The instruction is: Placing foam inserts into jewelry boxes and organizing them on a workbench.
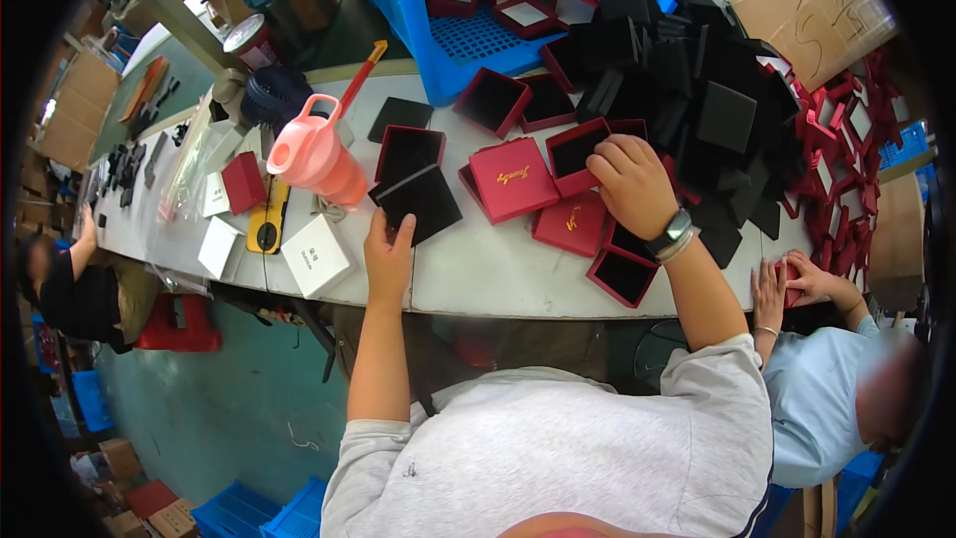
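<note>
Being pinched by its near left edge between thumb and fingers of the left grip (388,254), a black square pad (426,207) is held aslant, so that the near side of an open red box (408,147) is overlapped by it. To the right, another open box (576,157), red with a dark interior, is touched along its right side by the bent fingers of the right grip (634,184); the fingertips are hidden, and whether that box is clasped or merely touched cannot be told. Between the two grips, a red lid with gold lettering (514,177) is seen.

The pale worktop (468,284) is strewn, from left to right, with small black pieces (124,167), a yellow phone (267,219), a white box (319,257) and a pink tumbler (319,164). Farther right, red boxes are held in a blue crate (438,70) at the far side; beside it, black pieces are heaped (725,118), and red boxes are piled (846,179) beyond them.

In the room, a person in dark clothing (75,304) is seen at the far left, near a red stool (179,329) set on the green floor (229,399). At the right, a small red box (793,284) is held by a co-worker in pale blue (817,389).
</note>
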### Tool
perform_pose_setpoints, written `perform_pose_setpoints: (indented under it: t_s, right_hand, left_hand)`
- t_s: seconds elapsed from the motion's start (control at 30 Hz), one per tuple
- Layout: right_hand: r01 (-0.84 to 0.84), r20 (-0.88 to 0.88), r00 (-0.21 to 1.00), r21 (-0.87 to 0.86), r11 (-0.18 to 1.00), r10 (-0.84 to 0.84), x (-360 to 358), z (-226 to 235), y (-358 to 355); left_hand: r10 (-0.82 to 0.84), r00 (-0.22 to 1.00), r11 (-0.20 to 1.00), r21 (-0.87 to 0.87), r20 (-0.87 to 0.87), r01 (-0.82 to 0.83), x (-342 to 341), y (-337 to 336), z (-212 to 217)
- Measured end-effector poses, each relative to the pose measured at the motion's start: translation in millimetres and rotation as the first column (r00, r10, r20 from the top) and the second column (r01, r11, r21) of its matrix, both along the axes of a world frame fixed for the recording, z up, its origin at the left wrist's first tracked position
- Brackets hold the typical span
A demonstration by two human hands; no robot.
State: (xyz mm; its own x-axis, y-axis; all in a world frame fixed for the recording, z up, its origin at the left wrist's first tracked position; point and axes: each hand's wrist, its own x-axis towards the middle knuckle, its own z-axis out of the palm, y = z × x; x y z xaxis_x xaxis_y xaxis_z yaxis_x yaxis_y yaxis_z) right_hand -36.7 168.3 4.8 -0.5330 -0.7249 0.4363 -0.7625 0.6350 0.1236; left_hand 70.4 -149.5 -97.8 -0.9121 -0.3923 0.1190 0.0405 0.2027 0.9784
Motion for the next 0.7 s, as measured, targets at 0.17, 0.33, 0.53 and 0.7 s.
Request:
perform_pose_setpoints:
  t_s: [0.17, 0.33, 0.53, 0.7]
  right_hand:
    - [0.158, 0.095, 0.983, -0.014, 0.987, -0.156, 27.5, 5.2, 2.4]
    - [0.161, 0.451, 0.878, 0.032, 0.986, -0.158, 43.4, 1.8, 38.7]
    - [0.102, 0.425, 0.905, -0.238, 0.966, 0.009, 9.6, 32.5, 10.0]
    - [0.102, 0.410, 0.911, -0.341, 0.935, 0.051, -127.8, 26.5, -71.0]
  left_hand:
    - [-0.063, 0.997, 0.998, -0.001, -0.042, 0.063, -0.4, 4.7, 1.2]
    - [-0.085, 0.996, 0.996, -0.022, -0.001, 0.085, -2.0, 2.5, -0.8]
    - [-0.123, 0.992, 0.990, -0.065, -0.012, 0.121, -3.7, 1.9, -10.4]
    - [-0.135, 0.990, 0.974, -0.177, 0.045, 0.141, -4.9, 1.8, -7.1]
